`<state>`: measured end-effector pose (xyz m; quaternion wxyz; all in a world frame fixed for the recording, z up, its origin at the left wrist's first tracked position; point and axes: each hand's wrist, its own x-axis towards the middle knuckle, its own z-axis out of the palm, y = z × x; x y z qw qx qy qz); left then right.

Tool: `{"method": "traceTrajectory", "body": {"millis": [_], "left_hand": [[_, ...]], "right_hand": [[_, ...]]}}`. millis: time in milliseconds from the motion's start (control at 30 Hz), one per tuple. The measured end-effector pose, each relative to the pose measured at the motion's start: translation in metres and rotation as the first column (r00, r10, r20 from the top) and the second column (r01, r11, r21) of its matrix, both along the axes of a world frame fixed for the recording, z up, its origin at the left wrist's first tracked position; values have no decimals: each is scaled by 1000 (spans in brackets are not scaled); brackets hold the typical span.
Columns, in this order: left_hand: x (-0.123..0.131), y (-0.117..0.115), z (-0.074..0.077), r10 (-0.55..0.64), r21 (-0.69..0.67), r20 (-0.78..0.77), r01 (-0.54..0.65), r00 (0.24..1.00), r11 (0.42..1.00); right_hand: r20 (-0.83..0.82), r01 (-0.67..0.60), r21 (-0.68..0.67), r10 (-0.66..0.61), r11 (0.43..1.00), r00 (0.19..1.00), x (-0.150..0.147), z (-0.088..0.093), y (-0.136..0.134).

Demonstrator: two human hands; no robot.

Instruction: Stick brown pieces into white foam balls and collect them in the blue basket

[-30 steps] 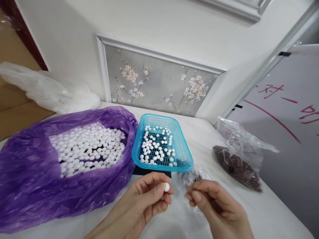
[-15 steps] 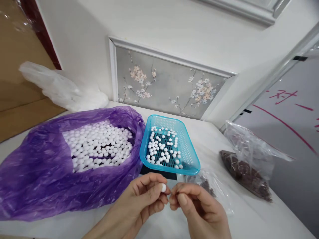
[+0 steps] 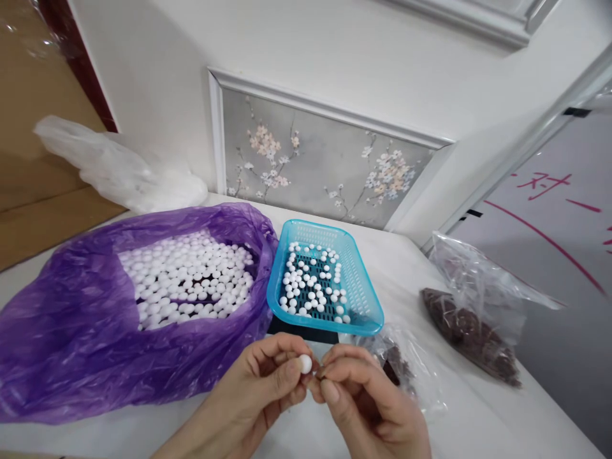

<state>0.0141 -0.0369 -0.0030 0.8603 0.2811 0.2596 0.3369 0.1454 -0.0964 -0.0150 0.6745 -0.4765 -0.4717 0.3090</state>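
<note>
Between the thumb and fingers of my left hand [image 3: 270, 382] is a small white ball [image 3: 305, 364]. My right hand [image 3: 368, 395] meets it from the right, thumb and forefinger pinched on a tiny brown piece [image 3: 321, 373] beside the ball; its exact kind is too small to tell. Both hands are over the table in front of a blue plastic basket [image 3: 375, 322], where many similar white balls lie scattered. To the left, an opened purple plastic bag [image 3: 62, 331] is filled with more white balls [image 3: 191, 274].
Right of my hands lies a clear bag [image 3: 425, 376] with dark brown bits, and farther right a larger clear bag [image 3: 471, 325] of brown pieces. A whitish plastic bag [image 3: 119, 166] sits at the back left near cardboard [image 3: 43, 127]. A whiteboard [image 3: 549, 255] stands at the right.
Both hands have shifted slightly left. My right fingers have closed in on the white ball, and the brown piece in them now shows close beside it.
</note>
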Motion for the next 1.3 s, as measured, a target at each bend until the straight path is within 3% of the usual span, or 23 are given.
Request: {"method": "traceTrajectory", "body": {"millis": [133, 333, 533, 933, 1100, 1300], "left_hand": [[1, 0, 0, 37, -26, -48, -39, 998, 999], [1, 0, -4, 57, 5, -66, -57, 996, 998], [1, 0, -2, 104, 90, -64, -98, 993, 991], [-1, -2, 0, 162, 129, -41, -156, 986, 979], [0, -3, -1, 159, 111, -37, -154, 987, 982], [1, -5, -1, 108, 58, -5, -107, 994, 993]], "right_hand": [[154, 110, 70, -120, 991, 981, -6, 4, -1], [281, 132, 96, -154, 987, 947, -7, 4, -1], [310, 221, 143, -255, 965, 916, -15, 1, -1], [281, 188, 171, -230, 967, 932, -20, 0, 1], [221, 147, 130, -173, 981, 960, -17, 1, 3], [-4, -86, 98, 87, 991, 996, -7, 5, 4]]}}
